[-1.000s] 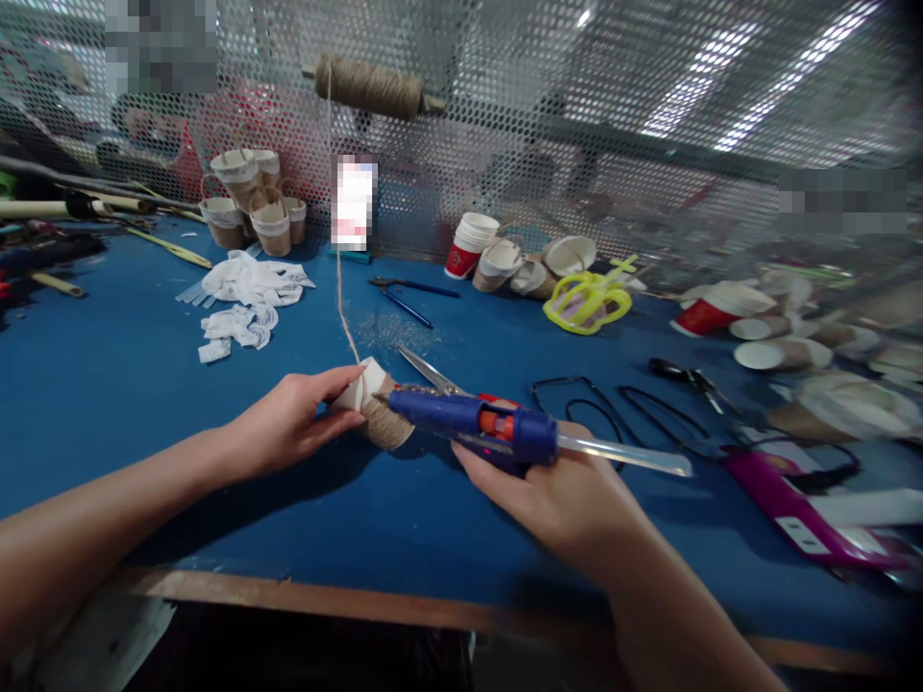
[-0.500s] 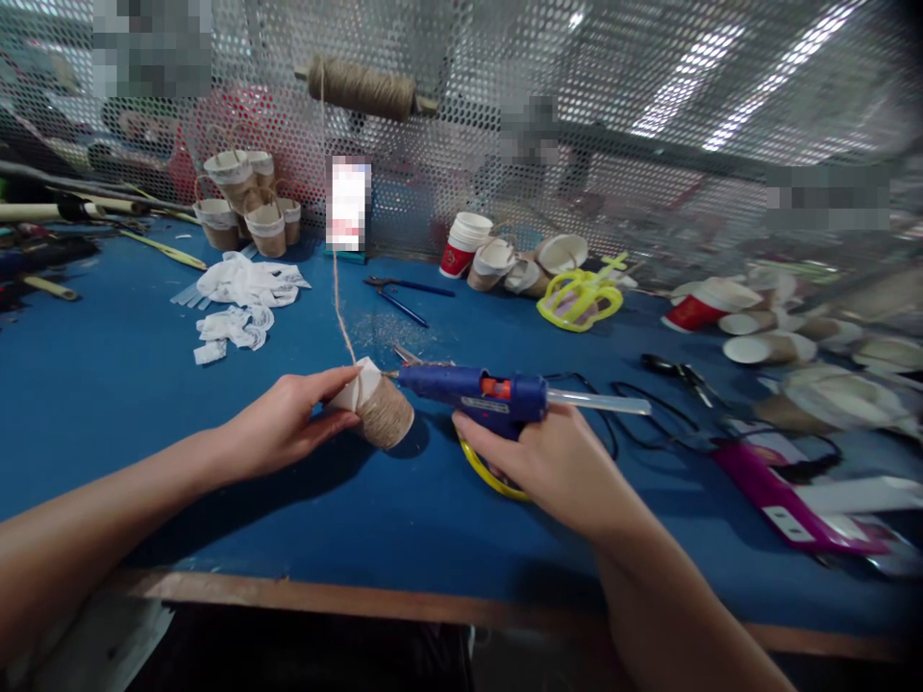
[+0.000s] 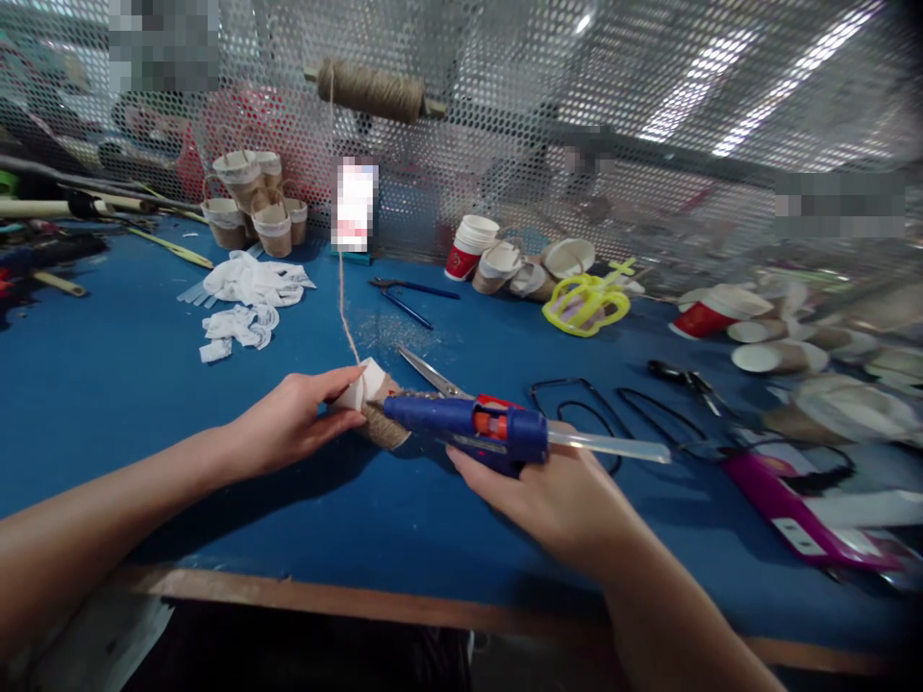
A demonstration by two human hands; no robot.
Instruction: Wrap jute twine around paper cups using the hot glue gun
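My left hand [image 3: 317, 408] is closed on a paper cup [image 3: 389, 432], tilted on its side and partly wrapped in brown twine, its white rim part bare. Twine [image 3: 343, 308] runs from the cup up to a spool [image 3: 371, 91] on the mesh. In my right hand [image 3: 555, 500] is a blue hot glue gun [image 3: 447, 418] with a clear glue stick out of its back. The gun's nozzle lies over the cup where twine meets bare paper; whether it touches I cannot tell. Behind the gun lie scissors [image 3: 429, 370], their handles mostly hidden.
Twine-covered little buckets [image 3: 271, 231] stand at the back left, near white lace [image 3: 252, 279]. Pliers [image 3: 411, 288], stacked red and white cups [image 3: 472, 248] and a yellow crown-shaped piece [image 3: 587, 306] lie farther back. A magenta power strip [image 3: 808, 519] and black cable sit at the right.
The glue gun has moved down and slightly towards the cup, its nozzle now over the cup's side instead of beside its rim. More of the scissors' blades shows. The left hand keeps its hold.
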